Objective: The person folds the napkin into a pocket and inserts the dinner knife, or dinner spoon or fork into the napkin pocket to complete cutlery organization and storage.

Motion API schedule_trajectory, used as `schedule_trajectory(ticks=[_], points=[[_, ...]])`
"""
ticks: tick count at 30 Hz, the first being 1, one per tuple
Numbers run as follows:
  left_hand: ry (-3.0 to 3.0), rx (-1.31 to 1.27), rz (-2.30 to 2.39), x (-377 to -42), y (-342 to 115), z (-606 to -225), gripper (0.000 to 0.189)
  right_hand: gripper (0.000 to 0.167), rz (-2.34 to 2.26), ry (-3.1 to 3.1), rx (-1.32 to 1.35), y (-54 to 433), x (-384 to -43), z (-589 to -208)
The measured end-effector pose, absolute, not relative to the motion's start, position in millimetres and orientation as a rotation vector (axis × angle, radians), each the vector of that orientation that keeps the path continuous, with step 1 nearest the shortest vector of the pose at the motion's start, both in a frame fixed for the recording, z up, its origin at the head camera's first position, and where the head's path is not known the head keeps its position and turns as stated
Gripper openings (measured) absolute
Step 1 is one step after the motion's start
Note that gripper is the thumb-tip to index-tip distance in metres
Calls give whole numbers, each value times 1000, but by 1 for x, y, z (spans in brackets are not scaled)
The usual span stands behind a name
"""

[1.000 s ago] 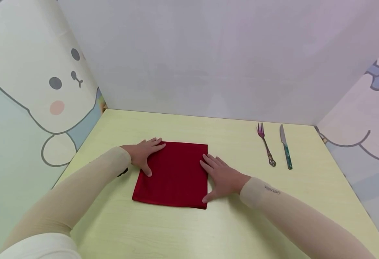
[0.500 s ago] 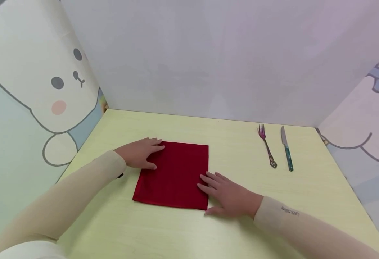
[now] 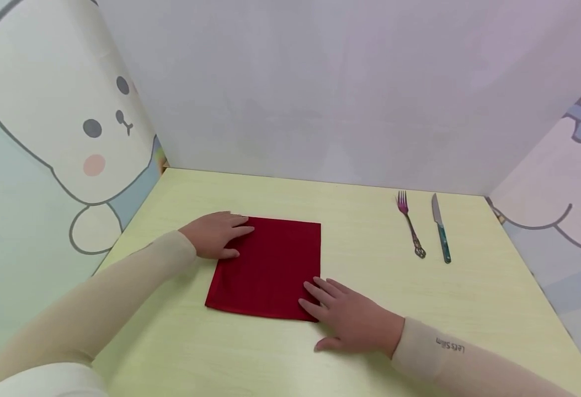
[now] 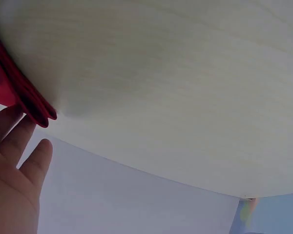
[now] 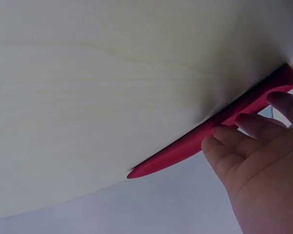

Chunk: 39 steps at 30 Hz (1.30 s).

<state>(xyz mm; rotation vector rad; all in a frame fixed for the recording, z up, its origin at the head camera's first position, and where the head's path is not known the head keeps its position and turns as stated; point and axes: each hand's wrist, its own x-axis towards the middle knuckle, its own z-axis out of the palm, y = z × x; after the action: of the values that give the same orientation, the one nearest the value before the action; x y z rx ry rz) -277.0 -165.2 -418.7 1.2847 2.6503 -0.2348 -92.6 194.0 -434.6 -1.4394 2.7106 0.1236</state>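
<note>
A dark red cloth [image 3: 270, 264], folded into a rough square, lies flat on the table in the head view. My left hand [image 3: 214, 234] rests on its far left corner with the fingers spread. At the near right corner, my right hand [image 3: 352, 317] touches the cloth's edge with straight fingertips, its thumb out over the table. The left wrist view shows the folded layers of the red cloth [image 4: 27, 92] at the left fingertips. In the right wrist view the right fingers [image 5: 229, 141] lie along the edge of the red cloth [image 5: 171, 158].
To the right of the cloth lie a fork [image 3: 411, 223] with a purplish head and a knife [image 3: 441, 229] with a green handle. The pale wooden table [image 3: 360, 215] meets a grey-white wall [image 3: 290, 99] behind. Cartoon-printed panels [image 3: 27, 143] flank both sides.
My right hand has slid down the cloth's right edge toward the near right corner. The left hand has stayed at the far left corner, its thumb drawn slightly upward.
</note>
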Motion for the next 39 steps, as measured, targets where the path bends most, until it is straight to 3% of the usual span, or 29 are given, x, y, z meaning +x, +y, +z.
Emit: schedule_trajectory(ticks=[26,39], points=[[2622,1112,-119,-282,-169,-430,72,82,173,2728,-1426,197,-82,-446],[2687,962,9,-261,-165,-435,84,85,-6,2764,-1119,219,-103,-433]])
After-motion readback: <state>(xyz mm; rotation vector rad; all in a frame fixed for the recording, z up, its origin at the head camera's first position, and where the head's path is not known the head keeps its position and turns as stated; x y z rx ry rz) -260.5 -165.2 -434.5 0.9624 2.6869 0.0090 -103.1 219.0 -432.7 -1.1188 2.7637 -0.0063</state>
